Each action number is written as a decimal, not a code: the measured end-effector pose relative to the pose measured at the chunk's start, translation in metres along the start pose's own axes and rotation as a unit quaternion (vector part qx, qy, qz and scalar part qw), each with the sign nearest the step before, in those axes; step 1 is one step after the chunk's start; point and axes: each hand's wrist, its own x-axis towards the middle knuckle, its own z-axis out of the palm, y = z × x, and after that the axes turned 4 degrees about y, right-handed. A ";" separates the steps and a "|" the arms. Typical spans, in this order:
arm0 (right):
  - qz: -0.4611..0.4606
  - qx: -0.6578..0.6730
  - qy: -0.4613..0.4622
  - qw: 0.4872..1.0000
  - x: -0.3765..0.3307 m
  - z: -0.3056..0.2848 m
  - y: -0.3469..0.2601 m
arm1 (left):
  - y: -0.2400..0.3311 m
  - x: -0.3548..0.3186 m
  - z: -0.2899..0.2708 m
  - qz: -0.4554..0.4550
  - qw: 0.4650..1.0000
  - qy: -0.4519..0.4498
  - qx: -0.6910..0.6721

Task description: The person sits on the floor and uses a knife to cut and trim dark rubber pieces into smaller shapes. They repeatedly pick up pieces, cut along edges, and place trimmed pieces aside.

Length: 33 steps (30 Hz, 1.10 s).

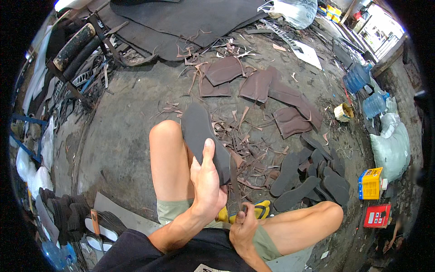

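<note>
Dozens of dark leather offcuts (244, 136) strewn over the concrete floor (122, 136), thickest just beyond the raised knee. Larger brown cut pieces (256, 84) farther out toward the floor's far edge, beside a big black sheet (181, 22). A heap of finished dark soles (312, 179) near the right knee, well apart from the hands. Two boxes, yellow (370, 183) and red (377, 215), at the floor's right edge; two blue water jugs (367, 90) beyond them. A stack of dark pieces (68, 213) at the left edge.

Nothing between the hands and the work. Dark sole (204, 136) held upright over the left thigh, left hand (207, 183) clamped on its lower half, thumb pressed flat on its face. Right hand (244, 226) lower and just beside, closed on a thin tool (234, 181) reaching up along the sole's right edge.
</note>
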 end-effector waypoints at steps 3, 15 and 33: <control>-0.023 -0.023 -0.006 0.999 0.017 -0.007 0.001 | -0.006 0.004 -0.017 0.027 0.998 -0.060 -0.020; 0.094 0.008 -0.230 0.969 0.067 -0.003 -0.053 | -0.004 0.007 -0.067 0.020 0.995 -0.024 0.095; 0.266 0.400 -0.032 0.877 0.034 -0.057 -0.126 | 0.025 0.042 -0.067 -0.005 0.983 -0.157 0.095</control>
